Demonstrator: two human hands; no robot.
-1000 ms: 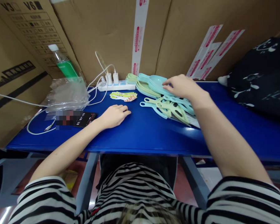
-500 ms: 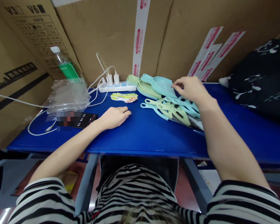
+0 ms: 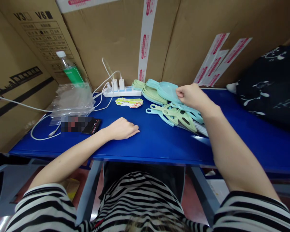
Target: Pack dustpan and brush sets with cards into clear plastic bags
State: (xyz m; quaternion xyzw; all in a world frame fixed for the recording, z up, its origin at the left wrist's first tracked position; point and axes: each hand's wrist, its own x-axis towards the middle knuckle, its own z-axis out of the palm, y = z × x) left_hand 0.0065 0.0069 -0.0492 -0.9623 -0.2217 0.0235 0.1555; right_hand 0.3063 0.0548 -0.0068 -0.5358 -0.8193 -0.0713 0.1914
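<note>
My left hand (image 3: 122, 129) rests on the blue tabletop with its fingers curled closed, and nothing shows in it. My right hand (image 3: 192, 97) is closed at the right edge of a light blue pan-shaped plastic scoop (image 3: 168, 89). Its fingertips touch that edge, but what lies between them is hidden. Under and left of this scoop are green scoops (image 3: 151, 93) of the same shape, stacked together. In front lies a loose pile of slotted blue and green plastic pieces (image 3: 175, 114) with ringed handle ends. Clear plastic packaging (image 3: 200, 128) sticks out beneath the pile, partly behind my right wrist.
Small printed yellow-green cards (image 3: 129, 102) lie before a white power strip (image 3: 125, 92) with chargers and cables. Clear bags (image 3: 73, 100), a green-labelled bottle (image 3: 71, 71) and a black phone (image 3: 91, 126) are at left. Cardboard (image 3: 106, 35) walls the back; a black patterned bag (image 3: 268, 87) stands right.
My right hand has moved slightly left and its fingers have curled in more tightly against the blue scoop's edge. My left fingers have curled further under. The view has shifted slightly.
</note>
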